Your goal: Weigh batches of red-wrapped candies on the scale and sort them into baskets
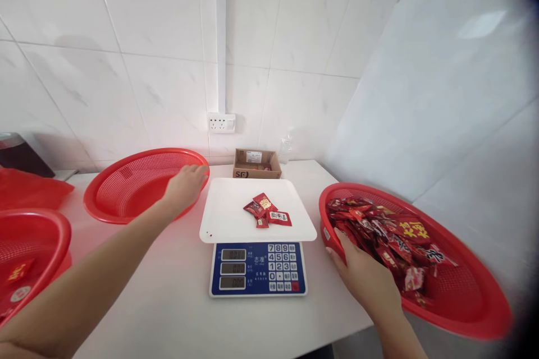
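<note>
On the white pan of a digital scale (259, 269) lie several small red snack packets (265, 212). My left hand (185, 188) reaches across to the right rim of a red perforated basket (122, 214) at the back left, its fingers curled at that rim. On the right, my right hand (366, 272) grips the near left rim of another red basket (467, 308), with a thumb or finger over the edge. That basket holds many red packets (387, 238) and tilts past the table edge. The scale's display digits are faint.
A small cardboard box (241, 173) stands behind the scale against the tiled wall. At the left edge are a third red basket (63, 235) with packets in it, a red bag (31, 190) and a dark object (23, 154). A socket (222, 123) is on the wall.
</note>
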`<action>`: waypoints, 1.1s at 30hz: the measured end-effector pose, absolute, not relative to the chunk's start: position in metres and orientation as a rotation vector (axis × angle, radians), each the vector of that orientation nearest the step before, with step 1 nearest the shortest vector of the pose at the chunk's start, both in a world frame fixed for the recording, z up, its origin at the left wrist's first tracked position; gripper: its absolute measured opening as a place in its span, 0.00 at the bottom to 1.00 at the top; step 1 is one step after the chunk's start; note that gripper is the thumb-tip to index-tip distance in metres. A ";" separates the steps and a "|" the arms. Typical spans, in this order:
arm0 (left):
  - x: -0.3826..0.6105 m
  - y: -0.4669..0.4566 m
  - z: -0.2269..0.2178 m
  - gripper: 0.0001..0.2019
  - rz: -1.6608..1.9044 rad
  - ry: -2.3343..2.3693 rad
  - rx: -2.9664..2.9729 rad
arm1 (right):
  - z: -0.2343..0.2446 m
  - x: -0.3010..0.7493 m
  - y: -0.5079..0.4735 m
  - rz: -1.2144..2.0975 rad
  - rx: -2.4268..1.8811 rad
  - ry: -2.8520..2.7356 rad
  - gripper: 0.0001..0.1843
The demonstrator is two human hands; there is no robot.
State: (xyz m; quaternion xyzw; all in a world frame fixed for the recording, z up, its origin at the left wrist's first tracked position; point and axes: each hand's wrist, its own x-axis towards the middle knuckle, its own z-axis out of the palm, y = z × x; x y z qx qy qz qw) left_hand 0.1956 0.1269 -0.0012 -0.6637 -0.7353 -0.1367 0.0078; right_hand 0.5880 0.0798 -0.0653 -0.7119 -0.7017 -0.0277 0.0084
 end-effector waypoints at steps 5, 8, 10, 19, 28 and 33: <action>0.180 0.126 -0.003 0.27 -0.378 -2.330 -2.030 | -0.065 0.588 0.080 -0.101 -2.217 -2.192 0.28; 0.218 0.130 -0.015 0.30 -0.336 -2.179 -2.332 | -0.064 0.587 0.080 -0.081 -2.215 -2.195 0.29; 0.251 0.134 -0.023 0.34 -0.296 -2.031 -2.569 | -0.062 0.587 0.080 -0.077 -2.226 -2.192 0.29; 0.336 0.156 -0.044 0.28 -0.100 -1.573 -2.853 | -0.065 0.587 0.080 -0.091 -2.182 -2.194 0.28; 0.328 0.167 -0.044 0.12 -0.263 -1.714 -2.635 | -0.065 0.588 0.080 -0.114 -2.162 -2.200 0.27; 0.307 0.164 -0.035 0.10 -0.529 -1.882 -2.480 | -0.066 0.588 0.080 -0.094 -2.175 -2.199 0.28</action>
